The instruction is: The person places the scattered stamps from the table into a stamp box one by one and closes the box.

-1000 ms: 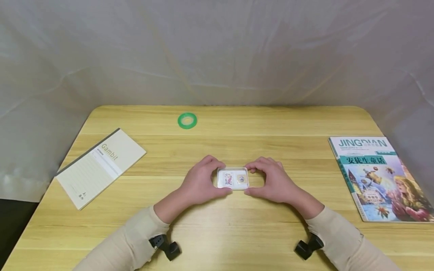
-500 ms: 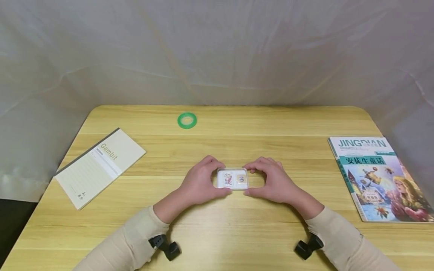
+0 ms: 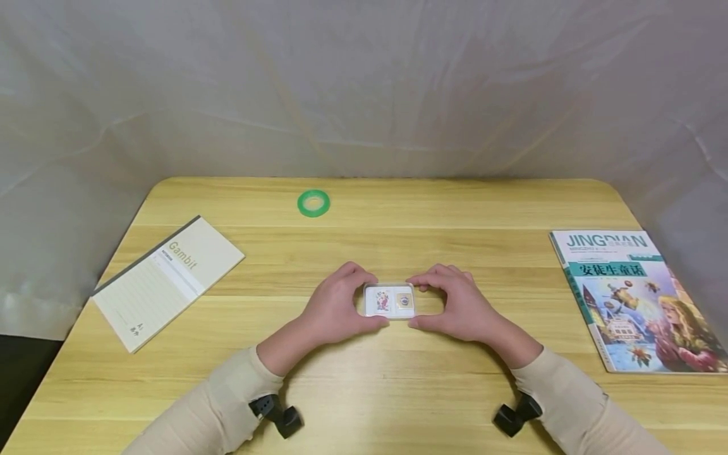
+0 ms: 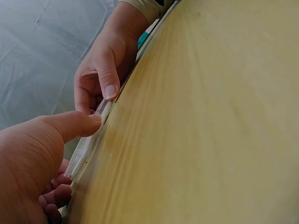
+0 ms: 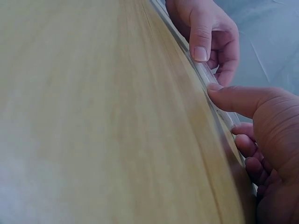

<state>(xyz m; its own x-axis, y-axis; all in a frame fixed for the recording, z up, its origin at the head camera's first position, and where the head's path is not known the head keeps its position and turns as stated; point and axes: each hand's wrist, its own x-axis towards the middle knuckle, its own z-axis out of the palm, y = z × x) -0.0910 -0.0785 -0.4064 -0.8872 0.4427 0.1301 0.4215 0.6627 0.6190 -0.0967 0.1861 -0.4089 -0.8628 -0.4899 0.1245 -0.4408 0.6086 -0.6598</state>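
A small clear plastic box lies flat at the middle of the table, with two small stamp-like pictures visible on white inside it. My left hand grips its left end, thumb at the near edge and fingers at the far edge. At the opposite end my right hand pinches it between thumb and fingers in the same way. Both wrist views show the box edge-on, a thin clear strip low against the wood. Whether its underside touches the table is hard to tell.
Beyond the hands, a green tape roll lies toward the table's back edge. A notebook sits at an angle on the left. On the right is an illustrated book. Grey sheeting hangs behind the wooden table.
Both hands keep their hold on the box, which stays almost in place. The pictures in it show a little more clearly than a second ago.
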